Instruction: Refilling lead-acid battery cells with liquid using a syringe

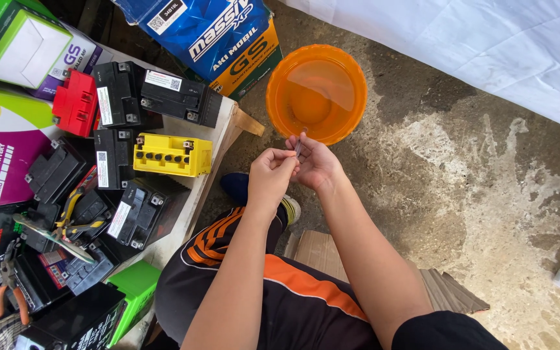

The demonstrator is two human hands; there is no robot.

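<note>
Bare forearms rise from the bottom edge, over black shorts with orange stripes (280, 285), to two hands meeting just below an orange bowl (317, 93). Fingertips of the right hand (315, 162) and the left hand (271, 174) pinch narrow around a small clear tube (299, 146), both hands closed on it, knuckles touching. That tube stands nearly upright in the view, its long axis running from the fingers up toward the bowl's near rim, its upper end just overlapping that rim; the lower end is hidden inside the fingers.

Liquid fills the bowl, which sits on stained concrete floor (474, 188). Below the bowl and under the hands, a dark shoe (238, 186) shows between the arms and a low wooden bench (218, 146). Left of the bowl, the bench is crowded with small batteries: a yellow battery (171, 155) nearest the bowl, black batteries (157, 97) beyond it, a red battery (74, 104) farther left. Pliers with yellow handles (72, 217) lie on the black cases lower left. Above and left of the bowl a blue carton (196, 29) leans; to its right hangs white sheeting (487, 45). Flattened cardboard (445, 291) lies below right of the bowl.
</note>
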